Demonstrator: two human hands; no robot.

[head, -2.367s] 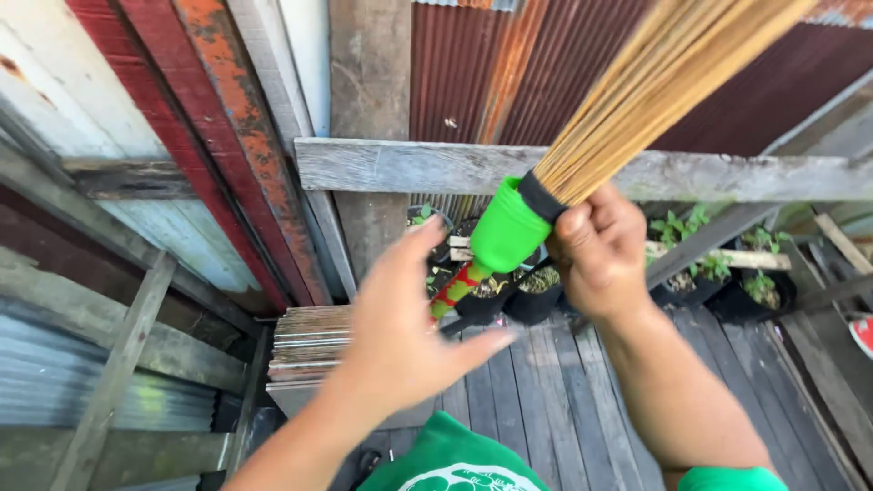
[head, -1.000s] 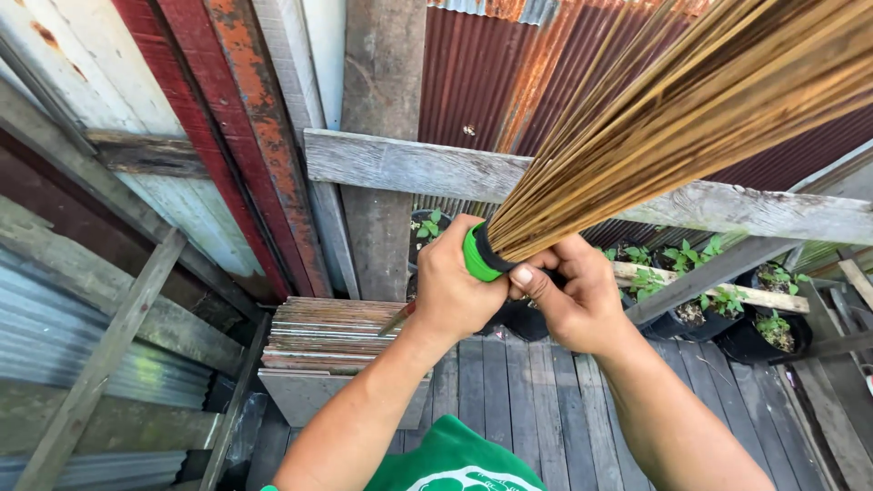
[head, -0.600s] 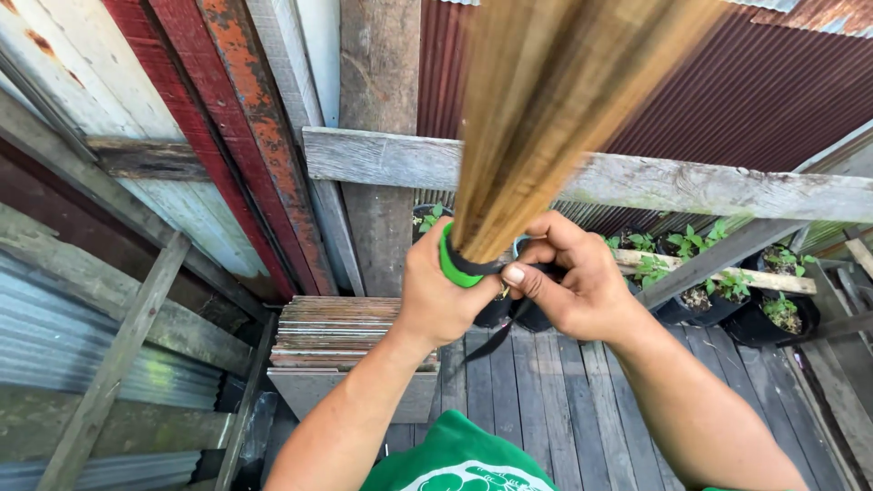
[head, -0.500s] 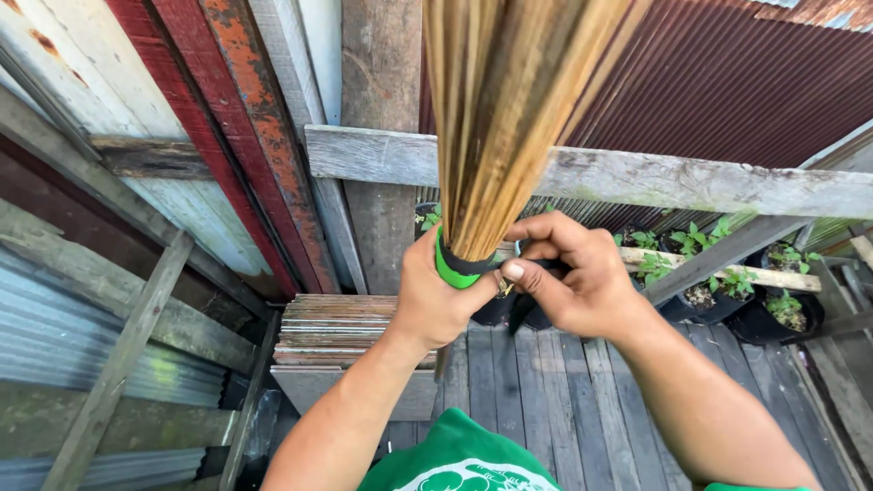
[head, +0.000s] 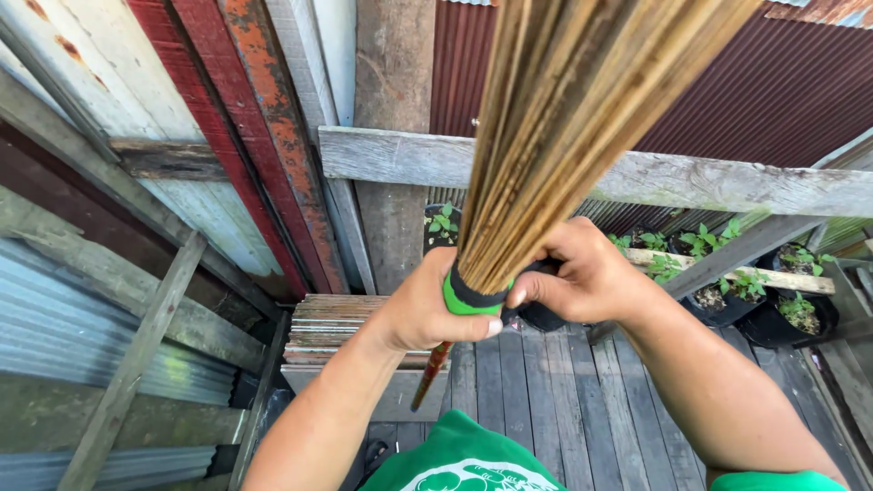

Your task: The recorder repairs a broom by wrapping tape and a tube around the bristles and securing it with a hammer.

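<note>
A stick broom [head: 564, 118] of thin brown ribs points up and away from me, its bundle set in a green collar [head: 466, 302] with a black band. My left hand [head: 427, 311] is wrapped around the green collar. My right hand [head: 587, 277] pinches the base of the ribs beside the black band, thumb touching it. The red and green handle [head: 429, 373] hangs down below my left hand.
A stack of flat tiles [head: 323, 332] rests on a grey plank deck [head: 546, 400]. Black pots with green seedlings [head: 737, 291] stand at the right. A weathered wooden rail [head: 691, 182] crosses in front of rusty corrugated sheets [head: 755, 100].
My left hand came from open air to grip the green collar. The broom swung from leaning right to nearly upright, then tilted slightly right; the handle shows below my left hand again.
</note>
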